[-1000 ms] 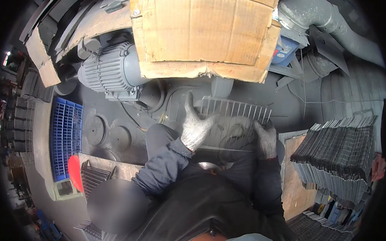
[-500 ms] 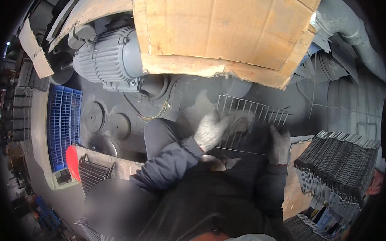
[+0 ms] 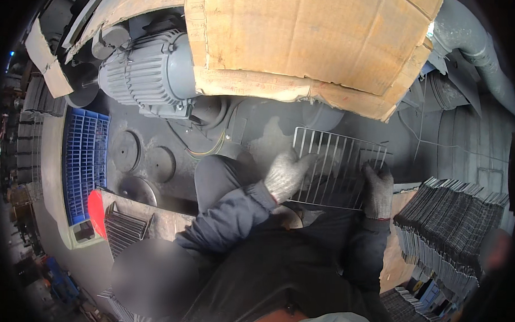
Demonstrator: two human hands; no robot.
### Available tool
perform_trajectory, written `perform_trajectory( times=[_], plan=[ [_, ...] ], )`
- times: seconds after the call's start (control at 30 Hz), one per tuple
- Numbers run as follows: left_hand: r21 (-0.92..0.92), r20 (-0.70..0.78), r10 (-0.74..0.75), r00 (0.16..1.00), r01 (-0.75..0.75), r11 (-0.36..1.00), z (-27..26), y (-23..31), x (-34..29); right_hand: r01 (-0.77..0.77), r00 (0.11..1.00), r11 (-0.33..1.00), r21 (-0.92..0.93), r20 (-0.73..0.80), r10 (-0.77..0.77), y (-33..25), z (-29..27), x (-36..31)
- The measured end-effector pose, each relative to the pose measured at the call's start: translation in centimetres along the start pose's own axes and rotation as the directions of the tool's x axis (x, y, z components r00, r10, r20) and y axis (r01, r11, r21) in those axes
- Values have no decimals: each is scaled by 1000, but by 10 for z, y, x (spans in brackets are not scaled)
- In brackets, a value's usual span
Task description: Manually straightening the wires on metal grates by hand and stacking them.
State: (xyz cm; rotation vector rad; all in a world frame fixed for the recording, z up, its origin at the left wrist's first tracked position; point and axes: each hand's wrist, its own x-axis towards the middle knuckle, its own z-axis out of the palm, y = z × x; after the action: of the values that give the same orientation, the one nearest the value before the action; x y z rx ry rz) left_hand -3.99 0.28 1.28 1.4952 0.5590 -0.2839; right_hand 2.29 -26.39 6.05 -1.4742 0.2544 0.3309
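Between my gloved hands is a wire rack (image 3: pixel 337 170), a rectangular metal frame with thin parallel bars, held over my lap under the cardboard's front edge. My left hand (image 3: pixel 286 174), in a grey-white knit glove, grips the rack's left side, its fingers wrapped round the edge. At the opposite side my right hand (image 3: pixel 377 191), in a matching glove, is closed on the right edge, thumb and fingers pointing away from me. A thick stack of similar dark wire racks (image 3: pixel 451 227) stands to the right of my right arm.
A large cardboard sheet (image 3: pixel 307 40) overhangs the far side. Left of it sits a grey electric motor (image 3: pixel 147 75). Round discs (image 3: pixel 161 163) and a blue plastic crate (image 3: pixel 86 166) lie at left. Several wire racks (image 3: pixel 125 227) rest beside my left elbow. A grey duct (image 3: pixel 471 41) curves at far right.
The rack has tilted slightly, and its right edge has come nearer to me. Both hands have shifted a little to the right. My right hand is sharper now.
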Motion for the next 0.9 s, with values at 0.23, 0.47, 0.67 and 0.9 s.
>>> perform_trajectory(
  times=[0.23,0.47,0.67,0.9],
  plan=[
    [-441,87,-202,976,219,870,-107,14,-20,77,975,890,-450,221,27,31,66,33],
    [-239,468,-23,883,151,959,5,37,18,-189,977,981,-51,-110,182,-46,-37,-5],
    [-311,233,-196,952,264,913,-111,20,-21,-167,895,967,-193,381,231,-7,70,22],
    [-413,-67,-146,987,106,905,-166,29,-106,-171,836,974,-151,500,224,-9,128,-28]
  ],
)
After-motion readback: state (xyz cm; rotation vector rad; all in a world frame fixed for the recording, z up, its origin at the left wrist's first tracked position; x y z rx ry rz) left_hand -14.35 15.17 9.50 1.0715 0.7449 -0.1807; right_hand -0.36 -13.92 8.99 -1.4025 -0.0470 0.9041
